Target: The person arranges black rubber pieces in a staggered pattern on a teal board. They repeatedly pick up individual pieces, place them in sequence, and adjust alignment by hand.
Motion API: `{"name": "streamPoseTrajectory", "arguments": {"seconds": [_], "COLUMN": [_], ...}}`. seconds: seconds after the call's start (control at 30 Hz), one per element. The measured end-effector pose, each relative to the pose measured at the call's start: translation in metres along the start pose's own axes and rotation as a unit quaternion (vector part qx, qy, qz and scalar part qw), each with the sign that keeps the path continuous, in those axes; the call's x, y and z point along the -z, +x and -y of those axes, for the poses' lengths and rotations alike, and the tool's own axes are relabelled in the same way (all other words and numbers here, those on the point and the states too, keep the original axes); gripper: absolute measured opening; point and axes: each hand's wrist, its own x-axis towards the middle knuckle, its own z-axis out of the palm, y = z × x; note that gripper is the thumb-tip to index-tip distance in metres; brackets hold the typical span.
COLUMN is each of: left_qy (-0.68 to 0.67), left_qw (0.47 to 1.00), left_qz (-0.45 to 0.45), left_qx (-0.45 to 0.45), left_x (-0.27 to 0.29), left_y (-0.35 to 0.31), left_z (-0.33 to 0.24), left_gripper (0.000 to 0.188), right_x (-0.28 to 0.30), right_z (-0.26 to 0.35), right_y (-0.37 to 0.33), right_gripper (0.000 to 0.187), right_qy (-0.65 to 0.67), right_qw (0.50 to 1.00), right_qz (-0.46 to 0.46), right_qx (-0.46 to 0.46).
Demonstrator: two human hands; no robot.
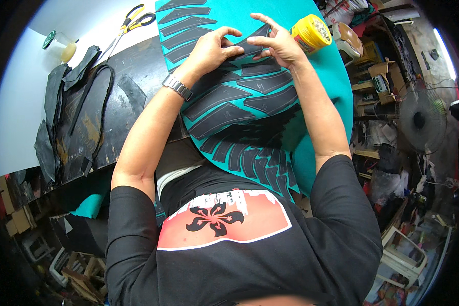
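Note:
Above the far part of a teal sheet [336, 97], both my hands are at one curved black piece [254, 47] that looks like thin leather or rubber. My left hand [211, 51], with a metal watch on the wrist, pinches its left end between thumb and fingers. At the other end, my right hand [280, 47] has its thumb on top and fingers underneath, the index finger stretched out. Rows of similar black pieces [223, 120] with pale outlines lie on the sheet, which droops over the near table edge toward my lap.
A yellow tub [311, 33] of pale bits stands right of my right hand. Leftward on the dark board [94, 130] are black strips [56, 102] and a loose black scrap [132, 93]. Scissors [135, 23] and a jar [61, 47] lie beyond. A fan [419, 120] stands among clutter at right.

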Motion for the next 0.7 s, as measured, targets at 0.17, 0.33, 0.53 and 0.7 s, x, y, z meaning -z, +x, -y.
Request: {"name": "streamPoseTrajectory", "arguments": {"seconds": [0.17, 0.33, 0.53, 0.7], "left_qy": [0.057, 0.025, 0.094, 0.237], "left_qw": [0.995, 0.994, 0.992, 0.955], "left_qz": [-0.082, -0.107, -0.045, 0.013], "left_qx": [-0.028, -0.013, -0.067, -0.178], "left_x": [0.008, 0.014, 0.012, 0.007], "left_y": [-0.007, -0.018, -0.028, -0.036], "left_z": [0.018, 0.029, 0.021, 0.016], "left_gripper": [0.037, 0.029, 0.029, 0.031], "right_x": [0.004, 0.01, 0.006, 0.012], "right_z": [-0.018, -0.025, -0.024, -0.021], "right_y": [-0.001, -0.007, -0.008, -0.007], "right_gripper": [0.07, 0.069, 0.069, 0.072], "right_qy": [-0.064, -0.083, -0.096, -0.17], "right_qw": [0.993, 0.99, 0.988, 0.98], "right_qz": [-0.098, -0.114, -0.117, -0.1], "right_qx": [0.024, 0.015, 0.01, 0.005]}}
